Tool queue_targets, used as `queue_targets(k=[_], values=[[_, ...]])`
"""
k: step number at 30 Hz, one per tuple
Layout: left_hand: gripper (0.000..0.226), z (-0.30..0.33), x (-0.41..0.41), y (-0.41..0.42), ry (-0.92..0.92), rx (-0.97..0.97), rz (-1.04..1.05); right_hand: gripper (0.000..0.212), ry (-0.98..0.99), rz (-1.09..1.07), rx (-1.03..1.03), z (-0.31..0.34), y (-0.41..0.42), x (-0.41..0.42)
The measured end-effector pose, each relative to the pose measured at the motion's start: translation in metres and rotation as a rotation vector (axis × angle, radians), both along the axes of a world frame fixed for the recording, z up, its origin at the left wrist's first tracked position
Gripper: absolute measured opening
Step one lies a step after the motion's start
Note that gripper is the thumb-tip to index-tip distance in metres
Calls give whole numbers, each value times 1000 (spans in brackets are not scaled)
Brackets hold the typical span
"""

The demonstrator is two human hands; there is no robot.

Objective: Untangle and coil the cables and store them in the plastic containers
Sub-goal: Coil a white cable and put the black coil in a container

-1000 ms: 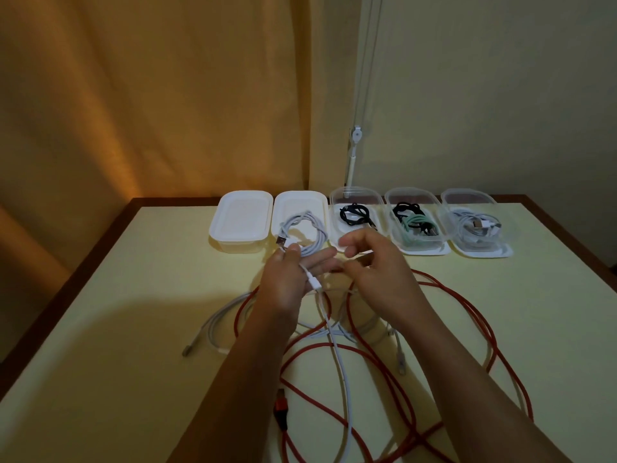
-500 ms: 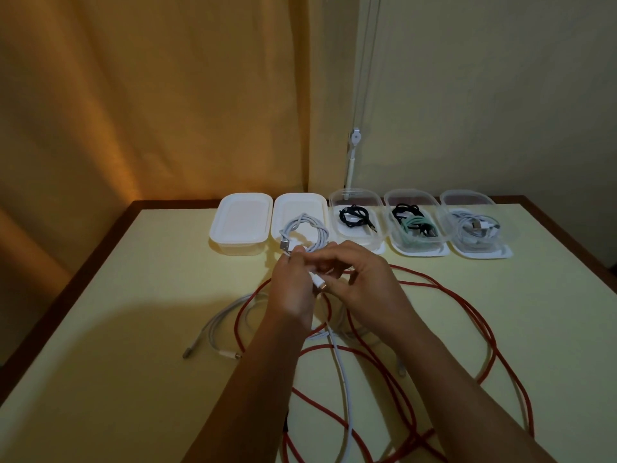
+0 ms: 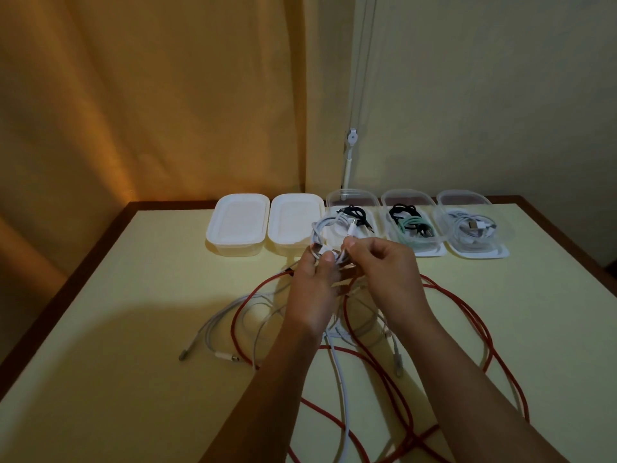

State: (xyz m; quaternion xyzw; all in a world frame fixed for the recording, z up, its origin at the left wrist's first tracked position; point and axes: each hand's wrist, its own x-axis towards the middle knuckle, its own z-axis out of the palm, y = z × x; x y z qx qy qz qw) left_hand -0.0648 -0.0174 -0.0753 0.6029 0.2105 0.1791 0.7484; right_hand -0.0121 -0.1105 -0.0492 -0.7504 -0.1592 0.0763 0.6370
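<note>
While both hands meet above the tabletop (image 3: 100,329), the left hand (image 3: 314,282) grips a small coil of white cable (image 3: 329,235) — its thumb pressed over the loops. The right hand (image 3: 389,272) pinches the same cable's plug end between fingertips. A red cable (image 3: 467,315) sprawls below, tangled with pale ones. Five plastic containers (image 3: 238,225) line the far edge — three holding coiled cables.

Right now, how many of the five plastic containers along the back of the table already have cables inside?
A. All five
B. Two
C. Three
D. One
C: the three clear containers on the right hold coiled cables; the two white containers on the left sit closed under lids.
</note>
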Motion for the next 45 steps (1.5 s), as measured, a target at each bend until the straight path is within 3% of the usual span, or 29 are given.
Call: queue_targets(k=[4, 17, 20, 23, 27, 32, 37, 45], values=[[29, -6, -2, -12, -32, 175, 26, 22, 59, -24, 13, 2, -6, 3], [33, -12, -6, -20, 2, 363, 137, 27, 132, 100, -59, 6, -13, 8], [34, -12, -6, -20, 13, 398, 136, 29, 145, 15, -68, 3, -10, 5], [15, -7, -7, -23, -17, 462, 147, 30, 110, -158, -38, 2, -5, 0], [10, -7, -7, -22, -40, 527, 153, 29, 43, -249, -35, 3, -1, -4], [9, 1, -11, -21, -54, 418, 58, 27, 5, -278, -91, -6, 0, 1], [7, 3, -8, -12, -47, 324, 102, 28, -18, -220, -109, -4, -2, 1], [24, 9, -8, 4, -22, 116, 77, 19, 52, -173, -20, -3, -5, 7]])
